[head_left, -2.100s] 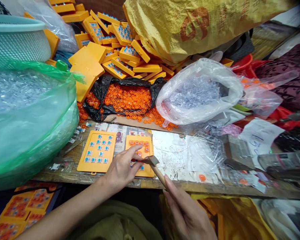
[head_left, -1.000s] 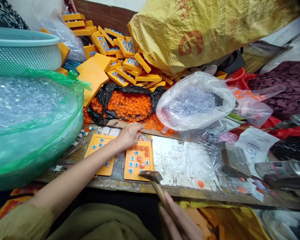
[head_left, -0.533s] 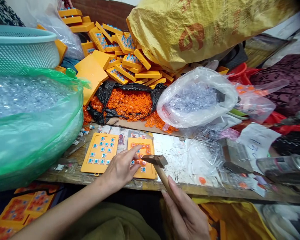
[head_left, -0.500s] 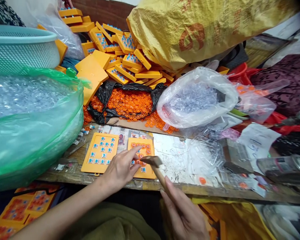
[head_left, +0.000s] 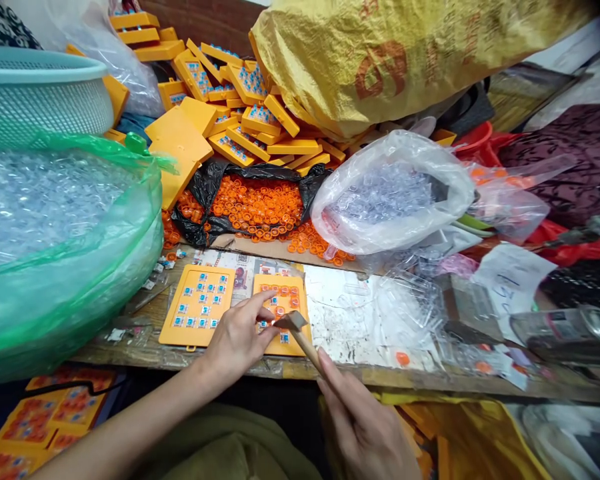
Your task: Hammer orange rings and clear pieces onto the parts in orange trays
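Observation:
My left hand (head_left: 237, 337) reaches over the right-hand orange panel (head_left: 297, 345), its thumb and fingers apart beside the hammer head. Whether a fingertip touches a cap is hidden. My right hand (head_left: 365, 420) grips the wooden handle of a small hammer (head_left: 307, 347); its dark head lies tilted over the panel at the left fingertips. Clear orange caps (head_left: 283, 292) cover the upper rows of blue switches on this panel, while some lower switches (head_left: 285, 339) show bare. A second orange panel (head_left: 200, 287) with uncapped blue switches lies to the left.
Behind the panels, a black bag (head_left: 193, 230) spills orange caps (head_left: 260, 203). Clear plastic pieces fill a white bag (head_left: 325, 223) and a green bag (head_left: 70, 300). Orange panels (head_left: 260, 120) are heaped at the back. A jar (head_left: 555, 330) lies at the right.
The hammer head has shifted slightly left and its handle lies flatter. My left thumb and fingers have parted a little. The whole view has moved slightly.

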Action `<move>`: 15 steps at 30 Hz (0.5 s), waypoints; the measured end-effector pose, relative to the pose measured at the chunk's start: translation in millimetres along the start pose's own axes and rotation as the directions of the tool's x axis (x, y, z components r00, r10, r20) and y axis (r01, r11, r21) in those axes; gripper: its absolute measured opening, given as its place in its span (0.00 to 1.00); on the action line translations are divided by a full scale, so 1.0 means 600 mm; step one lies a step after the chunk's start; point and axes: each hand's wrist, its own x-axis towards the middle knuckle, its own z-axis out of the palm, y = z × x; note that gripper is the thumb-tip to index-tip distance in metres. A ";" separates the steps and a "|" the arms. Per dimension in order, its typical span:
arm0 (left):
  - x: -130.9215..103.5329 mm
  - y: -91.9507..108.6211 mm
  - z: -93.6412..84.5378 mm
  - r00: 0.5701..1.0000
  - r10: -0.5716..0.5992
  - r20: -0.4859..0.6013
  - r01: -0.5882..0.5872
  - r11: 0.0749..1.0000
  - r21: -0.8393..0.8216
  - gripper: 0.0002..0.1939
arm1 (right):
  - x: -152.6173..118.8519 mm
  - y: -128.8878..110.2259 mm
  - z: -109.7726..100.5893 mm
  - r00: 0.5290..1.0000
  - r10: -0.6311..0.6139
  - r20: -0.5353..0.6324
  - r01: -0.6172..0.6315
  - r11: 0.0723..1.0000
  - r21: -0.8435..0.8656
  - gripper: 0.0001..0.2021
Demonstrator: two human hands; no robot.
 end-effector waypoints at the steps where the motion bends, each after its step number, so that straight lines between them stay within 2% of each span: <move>1: -0.003 -0.001 0.002 1.000 -0.003 -0.002 0.003 1.000 0.007 0.27 | -0.001 0.003 0.002 1.000 0.003 0.007 -0.003 1.000 0.004 0.24; 4: -0.007 0.003 -0.004 1.000 0.021 0.014 -0.022 0.999 0.023 0.27 | -0.005 0.014 0.008 0.999 0.036 -0.035 -0.033 0.997 0.066 0.23; 7: 0.020 0.008 -0.029 0.995 0.091 0.038 -0.094 0.993 0.074 0.21 | -0.008 0.018 0.016 0.986 0.107 -0.124 -0.095 0.990 0.102 0.22; 10: 0.092 -0.001 -0.058 0.984 0.172 -0.050 -0.156 0.960 0.234 0.09 | 0.001 0.013 0.027 0.953 0.152 -0.261 -0.132 0.987 0.093 0.23; 12: 0.152 -0.014 -0.069 0.987 0.148 -0.056 -0.114 0.911 0.397 0.10 | 0.012 0.009 0.038 0.933 0.146 -0.328 -0.121 0.988 0.096 0.24; 15: 0.219 -0.031 -0.071 0.994 0.111 -0.024 -0.089 0.894 0.439 0.09 | 0.027 0.009 0.052 0.928 0.116 -0.354 -0.091 0.992 0.089 0.26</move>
